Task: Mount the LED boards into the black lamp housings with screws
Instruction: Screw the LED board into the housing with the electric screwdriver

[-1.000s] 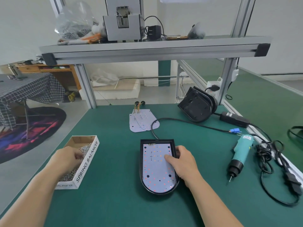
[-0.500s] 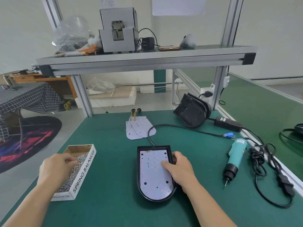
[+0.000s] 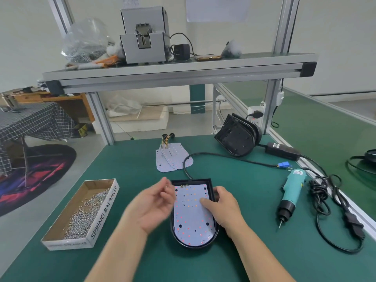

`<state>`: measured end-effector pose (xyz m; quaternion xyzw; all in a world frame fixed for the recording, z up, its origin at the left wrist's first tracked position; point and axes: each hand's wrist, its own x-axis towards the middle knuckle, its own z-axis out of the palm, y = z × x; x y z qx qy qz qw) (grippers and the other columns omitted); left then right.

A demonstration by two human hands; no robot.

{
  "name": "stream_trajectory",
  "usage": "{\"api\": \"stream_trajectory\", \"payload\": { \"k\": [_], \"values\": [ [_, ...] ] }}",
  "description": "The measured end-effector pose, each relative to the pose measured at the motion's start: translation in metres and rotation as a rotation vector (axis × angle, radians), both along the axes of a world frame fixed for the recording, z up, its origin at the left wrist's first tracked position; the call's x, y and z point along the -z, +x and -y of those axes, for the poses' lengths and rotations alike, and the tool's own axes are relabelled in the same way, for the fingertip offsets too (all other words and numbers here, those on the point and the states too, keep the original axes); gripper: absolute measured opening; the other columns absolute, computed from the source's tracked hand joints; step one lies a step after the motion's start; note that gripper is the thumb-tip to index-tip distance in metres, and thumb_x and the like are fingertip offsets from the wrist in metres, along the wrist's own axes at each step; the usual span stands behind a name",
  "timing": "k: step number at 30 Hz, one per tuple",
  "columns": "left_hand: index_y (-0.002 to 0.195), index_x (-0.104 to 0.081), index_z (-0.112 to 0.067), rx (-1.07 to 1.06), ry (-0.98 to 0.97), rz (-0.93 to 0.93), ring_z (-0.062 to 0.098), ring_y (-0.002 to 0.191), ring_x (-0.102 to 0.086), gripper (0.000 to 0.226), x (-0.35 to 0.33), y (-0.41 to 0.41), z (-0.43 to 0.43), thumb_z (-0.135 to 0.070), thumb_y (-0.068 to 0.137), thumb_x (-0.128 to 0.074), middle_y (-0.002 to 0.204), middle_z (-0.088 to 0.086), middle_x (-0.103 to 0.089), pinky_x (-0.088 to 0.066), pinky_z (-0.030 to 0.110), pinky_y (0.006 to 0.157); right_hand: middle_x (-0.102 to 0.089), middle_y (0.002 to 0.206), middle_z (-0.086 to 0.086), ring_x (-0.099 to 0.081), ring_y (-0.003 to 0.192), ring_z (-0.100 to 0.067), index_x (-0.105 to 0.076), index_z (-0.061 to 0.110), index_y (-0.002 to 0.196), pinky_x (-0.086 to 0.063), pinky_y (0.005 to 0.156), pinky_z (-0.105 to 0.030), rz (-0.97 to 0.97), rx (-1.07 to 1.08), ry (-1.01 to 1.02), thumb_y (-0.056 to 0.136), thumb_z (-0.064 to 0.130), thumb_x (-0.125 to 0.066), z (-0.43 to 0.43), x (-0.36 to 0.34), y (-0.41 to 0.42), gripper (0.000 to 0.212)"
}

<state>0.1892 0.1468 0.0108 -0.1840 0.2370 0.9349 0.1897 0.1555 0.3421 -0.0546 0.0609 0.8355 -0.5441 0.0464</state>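
A black lamp housing (image 3: 211, 181) lies at the middle of the green bench with a white LED board (image 3: 192, 218) set inside it. My right hand (image 3: 223, 206) grips the housing's right rim, its thumb pressing on the board. My left hand (image 3: 152, 206) hovers blurred just left of the housing's top, palm turned up. Its fingers curl toward the thumb around what looks like a small grey screw. A cardboard box (image 3: 67, 244) of loose screws (image 3: 85, 212) sits to the left.
Spare LED boards (image 3: 173, 157) lie behind the housing. More black housings (image 3: 237, 138) lean against the right post. A teal electric screwdriver (image 3: 291, 190) lies at the right beside a power adapter (image 3: 282, 151) and tangled cables (image 3: 325, 192). An aluminium shelf (image 3: 179, 75) spans overhead.
My left hand left the screw box and swung right to the housing's upper left. My right hand stayed on the housing and board.
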Motion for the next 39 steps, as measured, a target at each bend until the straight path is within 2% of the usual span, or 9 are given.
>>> {"api": "stream_trajectory", "payload": {
  "k": [12,17,20,24,27,30,32,36,39],
  "values": [
    [0.082,-0.062,0.005,-0.086,-0.291,0.032,0.030,0.079,-0.068,0.026,0.029,-0.016,-0.062,-0.008,0.102,-0.053,0.074,0.018,-0.068,-0.062,0.028,0.058,-0.066,0.094,0.009,-0.064,0.089,-0.012,-0.061,0.024,0.103,-0.054,0.081,-0.033,0.001,0.029,0.039,0.085,0.036,-0.072,0.003,-0.004,0.000,0.024],
    [0.083,-0.063,0.011,-0.110,-0.329,0.045,0.035,0.076,-0.073,0.026,0.031,-0.018,-0.062,-0.004,0.102,-0.053,0.073,0.025,-0.071,-0.063,0.031,0.058,-0.062,0.109,0.014,-0.061,0.101,-0.008,-0.055,0.031,0.120,-0.050,0.089,-0.027,0.042,-0.191,0.066,0.086,0.038,-0.072,-0.015,-0.018,0.009,0.039],
    [0.083,-0.065,0.013,-0.117,-0.346,0.051,0.031,0.065,-0.074,0.022,0.035,-0.020,-0.062,-0.002,0.098,-0.058,0.072,0.021,-0.072,-0.061,0.029,0.052,-0.059,0.119,0.007,-0.058,0.106,-0.013,-0.059,0.028,0.127,-0.047,0.096,-0.034,-0.085,0.077,0.118,0.086,0.049,-0.070,-0.062,-0.035,0.007,0.047],
    [0.083,-0.072,0.004,-0.068,-0.442,0.088,0.013,0.056,-0.064,0.019,0.039,-0.025,-0.060,-0.009,0.094,-0.066,0.067,0.007,-0.067,-0.052,0.017,0.044,-0.051,0.128,-0.015,-0.052,0.116,-0.035,-0.053,0.008,0.128,-0.046,0.091,-0.045,-0.070,0.547,0.548,0.088,0.052,-0.065,-0.143,-0.042,-0.003,0.060],
    [0.073,-0.077,0.002,-0.035,-0.444,0.085,0.010,0.055,-0.058,0.026,0.040,-0.024,-0.058,-0.007,0.094,-0.066,0.064,0.005,-0.063,-0.049,0.015,0.044,-0.053,0.130,-0.020,-0.055,0.116,-0.038,-0.038,0.003,0.133,-0.048,0.089,-0.045,0.158,0.478,0.638,0.084,0.052,-0.072,-0.160,-0.031,-0.011,0.077],
    [0.080,-0.076,0.009,-0.046,-0.366,0.060,0.016,0.059,-0.068,0.019,0.039,-0.021,-0.058,0.003,0.092,-0.063,0.070,0.012,-0.070,-0.056,0.019,0.049,-0.061,0.110,-0.017,-0.058,0.099,-0.036,-0.033,0.005,0.126,-0.046,0.078,-0.038,0.192,0.446,0.643,0.077,0.039,-0.076,-0.161,-0.026,-0.021,0.073],
    [0.094,-0.070,0.013,-0.060,-0.345,0.037,0.019,0.061,-0.071,0.013,0.038,-0.019,-0.059,0.006,0.094,-0.060,0.072,0.015,-0.072,-0.058,0.021,0.052,-0.058,0.099,-0.015,-0.055,0.089,-0.034,-0.040,0.001,0.118,-0.045,0.072,-0.037,0.191,0.511,0.370,0.077,0.028,-0.076,-0.164,-0.022,-0.024,0.061],
    [0.091,-0.062,0.008,-0.081,-0.342,0.004,0.020,0.060,-0.073,0.009,0.040,-0.018,-0.059,0.009,0.096,-0.055,0.068,0.016,-0.071,-0.059,0.022,0.055,-0.052,0.076,-0.002,-0.046,0.055,-0.015,-0.058,0.007,0.103,-0.039,0.039,-0.021,0.036,0.474,-0.702,0.082,-0.003,-0.059,-0.148,-0.016,-0.007,0.023],
    [0.087,-0.062,0.007,-0.074,-0.352,-0.014,0.021,0.062,-0.074,0.012,0.041,-0.018,-0.059,0.011,0.096,-0.054,0.070,0.017,-0.071,-0.060,0.022,0.056,-0.063,0.084,0.002,-0.054,0.062,-0.010,-0.060,0.021,0.097,-0.042,0.043,-0.017,-0.166,0.315,-1.002,0.083,0.005,-0.066,-0.118,-0.029,0.007,0.022]
  ]
}}
